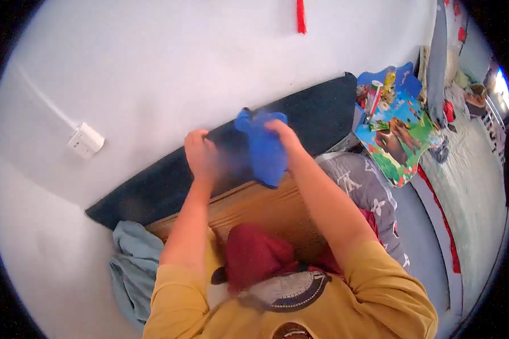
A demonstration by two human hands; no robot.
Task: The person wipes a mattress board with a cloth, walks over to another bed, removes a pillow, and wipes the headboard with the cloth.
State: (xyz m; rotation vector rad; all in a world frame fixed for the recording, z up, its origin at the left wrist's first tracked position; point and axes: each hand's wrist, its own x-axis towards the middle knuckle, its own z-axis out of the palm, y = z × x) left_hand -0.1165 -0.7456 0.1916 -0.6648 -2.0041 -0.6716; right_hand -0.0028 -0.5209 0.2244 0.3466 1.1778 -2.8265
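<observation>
A blue cloth (267, 155) with dark edging hangs in front of the dark headboard (316, 113), slightly blurred. My right hand (284, 138) grips its upper right side with bent fingers. To the left, my left hand (201, 153) is at the headboard's top edge, its fingers curled over it; part of this hand is smeared by motion. Below the hands shows a brown wooden panel (254, 212). Dark red fabric (254, 254) lies close to my body, in front of the yellow shirt (226, 319).
A white wall socket (86, 141) is at left, above a grey-blue cloth (133, 260). At right are a grey patterned pillow (359, 181), a colourful picture board (401, 141) with small items on it, and a pale bed cover (464, 198). A red tassel (301, 17) hangs on the wall.
</observation>
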